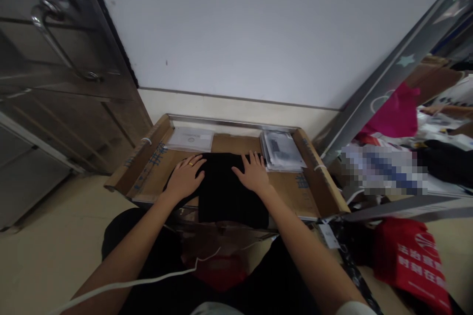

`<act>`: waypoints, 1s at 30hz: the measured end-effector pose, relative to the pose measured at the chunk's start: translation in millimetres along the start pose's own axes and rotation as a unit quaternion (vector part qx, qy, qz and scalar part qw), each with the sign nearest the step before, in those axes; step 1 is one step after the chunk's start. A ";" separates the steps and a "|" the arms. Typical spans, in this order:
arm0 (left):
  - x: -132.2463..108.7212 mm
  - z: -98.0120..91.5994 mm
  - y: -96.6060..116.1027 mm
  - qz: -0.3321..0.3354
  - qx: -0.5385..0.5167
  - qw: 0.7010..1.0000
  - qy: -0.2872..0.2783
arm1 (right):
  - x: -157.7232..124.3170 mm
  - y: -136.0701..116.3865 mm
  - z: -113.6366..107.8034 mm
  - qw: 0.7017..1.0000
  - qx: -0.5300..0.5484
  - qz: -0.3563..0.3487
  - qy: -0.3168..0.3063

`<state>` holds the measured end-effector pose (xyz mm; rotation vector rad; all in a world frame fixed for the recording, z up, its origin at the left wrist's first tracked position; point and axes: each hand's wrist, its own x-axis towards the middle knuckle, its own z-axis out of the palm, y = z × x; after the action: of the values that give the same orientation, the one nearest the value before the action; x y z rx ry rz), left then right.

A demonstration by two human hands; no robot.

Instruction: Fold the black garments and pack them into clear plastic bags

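Note:
A piece of black cloth [231, 189] lies spread over the front of a cardboard-lined tray [158, 177], its near edge hanging past the tray's front. My left hand [185, 175] rests on the cloth's left part, fingers stretched out, a ring on one finger. On the upper right of the cloth my right hand [253, 173] lies flat with its fingers spread. What kind of garment the cloth is, I cannot tell. Just beyond the right hand sits a stack of clear plastic packets [283, 150]. Another flat clear packet [191, 139] is at the back left.
A white wall [236, 34] stands behind the tray. At the left is a metal door with a handle [59, 44]. To the right, a grey frame post [384, 88] borders a cluttered shelf with pink cloth [393, 115]. A red bag [410, 261] sits below; a white cord [148, 281] crosses my lap.

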<state>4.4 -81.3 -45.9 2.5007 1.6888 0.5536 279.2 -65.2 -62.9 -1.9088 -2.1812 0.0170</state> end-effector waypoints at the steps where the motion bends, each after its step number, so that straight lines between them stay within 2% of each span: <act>1: -0.4 -0.1 -0.3 -0.005 0.002 1.000 0.002 | 0.7 -0.8 0.3 1.000 -0.003 0.005 -0.004; 6: -1.5 1.2 -2.4 -0.018 0.028 0.999 0.005 | 3.7 -5.4 0.9 0.999 -0.012 0.035 -0.013; 13: -2.6 1.8 -0.7 -0.009 0.038 0.999 0.016 | 3.3 -5.5 2.6 1.000 0.008 0.015 0.016; 16: -3.2 1.0 0.1 -0.007 0.036 0.999 0.014 | 2.1 -6.7 0.3 0.998 0.038 -0.013 0.042; 19: -3.4 1.8 -0.4 -0.006 0.031 0.999 0.017 | -3.7 -8.9 -9.9 0.985 0.127 -0.057 0.104; 21: -3.4 3.4 -1.4 -0.005 0.029 0.999 0.020 | -11.3 -7.4 -21.3 0.956 0.235 -0.035 0.173; 22: -3.4 4.4 -2.0 -0.004 0.030 0.999 0.021 | -16.0 -4.7 -27.9 0.931 0.302 0.005 0.205; 24: -3.2 6.1 -3.2 -0.004 0.031 0.999 0.024 | -26.0 5.1 -41.3 0.857 0.439 0.125 0.241; 26: -2.9 7.4 -4.2 -0.003 0.029 0.999 0.027 | -35.1 19.0 -53.2 0.774 0.550 0.224 0.218; 27: -2.8 7.9 -4.6 -0.002 0.028 0.999 0.029 | -38.6 26.3 -58.1 0.743 0.588 0.254 0.196; 30: -2.7 8.8 -5.7 -0.002 0.026 0.999 0.032 | -43.4 43.8 -68.4 0.685 0.661 0.284 0.118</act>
<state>1.4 -80.3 -56.3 2.5409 1.7511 0.6048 339.9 -111.4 -11.4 -1.3441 -0.7127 1.0531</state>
